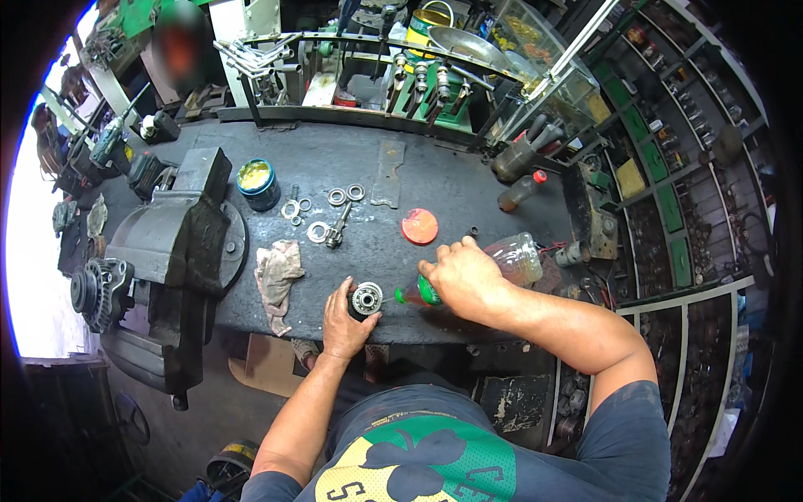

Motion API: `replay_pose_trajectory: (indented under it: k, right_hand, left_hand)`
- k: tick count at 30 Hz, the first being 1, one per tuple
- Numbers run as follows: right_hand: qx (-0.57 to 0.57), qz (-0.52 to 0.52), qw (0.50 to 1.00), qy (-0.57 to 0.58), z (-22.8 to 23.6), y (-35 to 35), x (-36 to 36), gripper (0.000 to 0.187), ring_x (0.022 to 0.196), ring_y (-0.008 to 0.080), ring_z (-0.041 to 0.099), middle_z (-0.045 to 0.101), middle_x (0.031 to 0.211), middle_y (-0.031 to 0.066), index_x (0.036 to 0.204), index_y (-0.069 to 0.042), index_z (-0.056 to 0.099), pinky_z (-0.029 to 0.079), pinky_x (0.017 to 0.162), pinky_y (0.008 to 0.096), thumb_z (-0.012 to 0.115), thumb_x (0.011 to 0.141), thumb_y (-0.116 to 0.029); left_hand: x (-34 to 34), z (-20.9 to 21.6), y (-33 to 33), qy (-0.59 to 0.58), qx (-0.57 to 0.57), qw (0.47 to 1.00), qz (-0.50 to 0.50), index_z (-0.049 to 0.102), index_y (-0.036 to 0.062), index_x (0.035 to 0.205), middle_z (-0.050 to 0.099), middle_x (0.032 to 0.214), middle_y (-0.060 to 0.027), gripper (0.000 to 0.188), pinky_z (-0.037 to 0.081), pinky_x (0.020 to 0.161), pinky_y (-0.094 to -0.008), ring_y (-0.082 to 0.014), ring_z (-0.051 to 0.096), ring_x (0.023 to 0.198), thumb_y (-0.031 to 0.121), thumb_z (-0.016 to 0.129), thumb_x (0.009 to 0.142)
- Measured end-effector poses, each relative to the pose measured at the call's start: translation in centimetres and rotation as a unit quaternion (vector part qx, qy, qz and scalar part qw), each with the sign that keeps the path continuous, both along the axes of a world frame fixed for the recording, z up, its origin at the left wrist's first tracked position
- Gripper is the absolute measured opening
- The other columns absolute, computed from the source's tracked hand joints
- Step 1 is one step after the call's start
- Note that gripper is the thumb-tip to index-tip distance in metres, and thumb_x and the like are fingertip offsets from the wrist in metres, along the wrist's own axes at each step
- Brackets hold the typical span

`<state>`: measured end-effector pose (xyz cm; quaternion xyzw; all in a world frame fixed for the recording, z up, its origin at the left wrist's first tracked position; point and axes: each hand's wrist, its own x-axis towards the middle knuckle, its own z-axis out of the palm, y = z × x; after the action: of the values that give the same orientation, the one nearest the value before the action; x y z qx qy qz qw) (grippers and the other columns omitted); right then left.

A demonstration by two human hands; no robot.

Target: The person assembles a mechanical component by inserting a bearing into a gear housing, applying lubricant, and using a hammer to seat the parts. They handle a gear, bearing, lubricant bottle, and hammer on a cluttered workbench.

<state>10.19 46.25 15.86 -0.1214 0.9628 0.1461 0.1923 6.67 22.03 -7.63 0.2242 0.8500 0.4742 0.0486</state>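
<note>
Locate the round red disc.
The red disc lies near the head view's middle, on the dark bench, up and left of the right hand.

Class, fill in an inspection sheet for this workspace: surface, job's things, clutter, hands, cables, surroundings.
Surface: dark bench, pale smudges in places.
Job's things: round metal part with a ball bearing showing; clear bottle, tilted, its green tip toward the part.
Clutter: blue tub of yellow paste, rag, loose metal rings, toothed shaft, red disc, flat metal plate, red-capped bottle.
Hands: left hand grips the metal part; right hand grips the bottle near its neck.
Cables: none clearly made out.
Surroundings: large vise at left; parts shelves at right.
</note>
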Motion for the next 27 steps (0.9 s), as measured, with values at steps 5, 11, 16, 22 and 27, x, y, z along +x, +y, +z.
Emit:
replay_pose_trajectory:
  k: [5, 11, 16, 22, 27]
  right_hand:
    - [0.002, -0.004, 1.0, 0.016, -0.3, 0.4, 0.1, 0.044, 0.1, 0.0324, 0.076, 0.076, 0.106, 0.0165, 0.134, -0.009, 0.074, 0.053, 0.094, 0.0476, 0.077, 0.091, -0.017]
    - [0.0, -0.012, 1.0, 0.014, -0.2, 0.3, 0.1, 0.041, 0.102, 0.0315, 0.076, 0.077, 0.107, 0.0159, 0.133, -0.009, 0.075, 0.052, 0.093, 0.0471, 0.075, 0.093, -0.018]
    - [0.012, 0.006, 1.0, 0.027, 0.4, 0.1, 0.5, 0.035, 0.099, 0.0279, 0.076, 0.078, 0.105, 0.0125, 0.13, -0.009, 0.076, 0.05, 0.09, 0.0446, 0.073, 0.097, -0.021]
    - [-0.009, -0.008, 1.0, 0.002, -0.5, -0.4, 0.6, 0.045, 0.1, 0.0319, 0.077, 0.077, 0.106, 0.0163, 0.135, -0.01, 0.074, 0.053, 0.092, 0.0469, 0.077, 0.091, -0.017]
    - [-0.009, -0.006, 1.0, 0.009, -0.7, -0.4, 0.5, 0.044, 0.099, 0.0316, 0.077, 0.077, 0.105, 0.0159, 0.134, -0.01, 0.074, 0.053, 0.091, 0.0472, 0.077, 0.091, -0.018]
  left_hand:
    - [-0.2, 0.1, 0.2, 0.004, -0.008, 1.0, -0.003, 0.05, 0.0055, 0.161, 0.07, 0.139, -0.0144, 0.105, 0.051, 0.116, -0.049, -0.0363, 0.064, 0.131, 0.021, 0.103, 0.071]
    - [-0.2, 0.3, 0.2, 0.01, -0.015, 1.0, -0.013, 0.049, 0.0053, 0.161, 0.068, 0.145, -0.0157, 0.103, 0.049, 0.12, -0.049, -0.0372, 0.062, 0.138, 0.018, 0.1, 0.073]
    - [0.0, -1.2, -0.1, 0.024, 0.009, 0.999, -0.03, 0.047, 0.005, 0.163, 0.068, 0.146, -0.0165, 0.102, 0.048, 0.122, -0.0493, -0.0378, 0.061, 0.141, 0.012, 0.099, 0.075]
    - [0.2, 0.4, 0.4, -0.023, -0.008, 1.0, 0.005, 0.048, 0.0059, 0.162, 0.068, 0.144, -0.0159, 0.104, 0.049, 0.12, -0.0492, -0.0378, 0.062, 0.139, 0.012, 0.1, 0.073]
    - [0.2, 0.4, 0.4, 0.009, -0.008, 1.0, 0.011, 0.05, 0.0067, 0.16, 0.068, 0.137, -0.0145, 0.101, 0.051, 0.116, -0.0486, -0.037, 0.064, 0.132, 0.015, 0.1, 0.073]
